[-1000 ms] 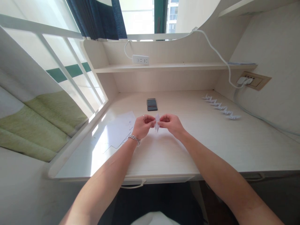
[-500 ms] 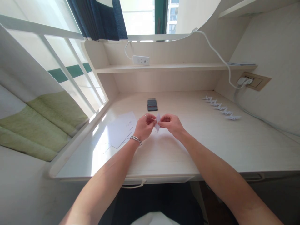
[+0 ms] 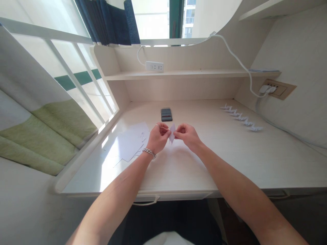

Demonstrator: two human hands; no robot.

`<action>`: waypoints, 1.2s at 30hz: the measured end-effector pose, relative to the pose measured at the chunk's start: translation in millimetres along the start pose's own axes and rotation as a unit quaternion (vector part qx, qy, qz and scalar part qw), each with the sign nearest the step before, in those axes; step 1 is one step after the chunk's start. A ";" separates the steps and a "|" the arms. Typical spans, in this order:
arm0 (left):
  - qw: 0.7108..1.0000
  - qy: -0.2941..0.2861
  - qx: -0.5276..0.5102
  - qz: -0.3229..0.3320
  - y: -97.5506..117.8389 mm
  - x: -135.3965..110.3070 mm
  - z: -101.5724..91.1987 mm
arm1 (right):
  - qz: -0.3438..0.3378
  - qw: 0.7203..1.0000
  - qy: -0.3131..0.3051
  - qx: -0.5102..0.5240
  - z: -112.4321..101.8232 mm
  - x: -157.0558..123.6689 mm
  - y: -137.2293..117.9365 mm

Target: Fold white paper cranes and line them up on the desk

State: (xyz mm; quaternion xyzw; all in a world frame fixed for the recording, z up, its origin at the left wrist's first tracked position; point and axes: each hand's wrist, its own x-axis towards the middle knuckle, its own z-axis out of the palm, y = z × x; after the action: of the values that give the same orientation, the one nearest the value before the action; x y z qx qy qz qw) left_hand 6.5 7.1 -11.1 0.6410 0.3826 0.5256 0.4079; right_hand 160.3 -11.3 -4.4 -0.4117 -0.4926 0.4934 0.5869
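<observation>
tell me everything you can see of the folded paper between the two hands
The folded paper is small, white and thin-looking, roughly a narrow diamond with a pointed far end. It is pinched at its sides between the left hand and the right hand, over the middle of the desk. Its finer creases are too small to make out, and whether it touches the desktop is unclear.

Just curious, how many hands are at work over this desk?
2. The left hand pinches the folded white paper from its left side, and the right hand pinches it from its right. No other hands show; some fingers are partly hidden.
</observation>
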 end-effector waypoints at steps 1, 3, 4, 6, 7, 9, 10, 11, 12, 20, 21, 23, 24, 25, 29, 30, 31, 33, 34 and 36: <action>1.000 0.000 -0.007 -0.002 0.1 0.1 0.2 | -0.004 1.000 0.004 0.000 0.0 -0.1 -0.8; 1.000 0.006 -0.013 -0.002 0.4 0.0 0.5 | -0.016 1.000 0.015 0.002 0.4 -0.2 -1.7; 1.000 0.013 -0.010 0.000 0.4 -0.1 0.4 | -0.016 1.000 0.017 0.004 0.7 -0.3 -1.9; 1.000 0.025 0.001 0.001 0.5 -0.4 0.1 | -0.004 1.000 0.011 0.001 1.2 -0.4 -1.7; 1.000 0.028 0.006 -0.001 0.4 -0.5 -0.2 | 0.003 1.000 0.008 -0.004 1.3 -0.3 -1.3; 1.000 0.030 0.006 -0.005 -0.1 -0.5 -0.4 | 0.007 1.000 0.002 -0.012 1.1 0.1 0.1; 1.000 0.030 0.004 -0.005 -0.5 -0.5 -0.4 | 0.004 1.000 0.002 -0.014 0.8 0.4 1.0; 0.999 0.032 0.002 -0.004 -0.9 -0.5 -0.2 | -0.002 1.000 0.005 -0.017 0.4 0.6 2.0; 0.999 0.034 0.003 -0.002 -1.4 -0.5 0.0 | -0.013 0.999 0.010 -0.028 -0.1 0.6 2.9; 0.994 0.080 0.065 0.029 -2.1 -1.6 -0.9 | -0.177 0.946 0.066 -0.263 1.0 -5.8 5.0; 0.993 0.084 0.071 0.032 -1.9 -1.9 -1.1 | -0.174 0.948 0.057 -0.262 1.9 -6.3 5.2; 0.993 0.084 0.079 0.038 -1.7 -2.8 -0.9 | -0.149 0.957 0.039 -0.246 3.7 -6.8 5.5; 0.993 0.079 0.080 0.038 -1.6 -3.3 -0.5 | -0.131 0.964 0.029 -0.232 4.2 -6.7 5.6; 0.994 0.069 0.077 0.036 -1.5 -3.8 0.0 | -0.114 0.969 0.018 -0.217 4.4 -6.4 5.8; 0.998 0.028 0.050 0.028 -0.9 -4.6 1.8 | -0.088 0.982 -0.007 -0.167 0.5 -1.9 9.1; 0.998 0.029 0.047 0.024 -0.6 -4.4 1.8 | -0.084 0.985 -0.002 -0.154 -1.1 -0.1 10.5; 0.998 0.033 0.048 0.019 -0.1 -3.9 1.6 | -0.074 0.987 0.002 -0.140 -2.6 1.7 11.9; 0.997 0.044 0.058 0.008 1.0 -2.6 0.3 | -0.050 0.993 0.005 -0.110 -4.9 4.3 13.5; 0.997 0.042 0.061 0.003 1.8 -2.0 -0.6 | -0.039 0.995 0.003 -0.095 -5.3 4.9 13.3; 0.998 0.020 0.059 -0.004 3.2 -1.1 -2.4 | -0.018 0.998 -0.005 -0.067 -4.9 4.5 10.8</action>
State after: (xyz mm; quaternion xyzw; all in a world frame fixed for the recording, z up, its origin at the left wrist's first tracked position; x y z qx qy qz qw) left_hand 4.1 5.2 -8.2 0.6519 0.4233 0.5130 0.3642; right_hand 163.3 -4.9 -15.0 -0.4386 -0.5346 0.4507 0.5645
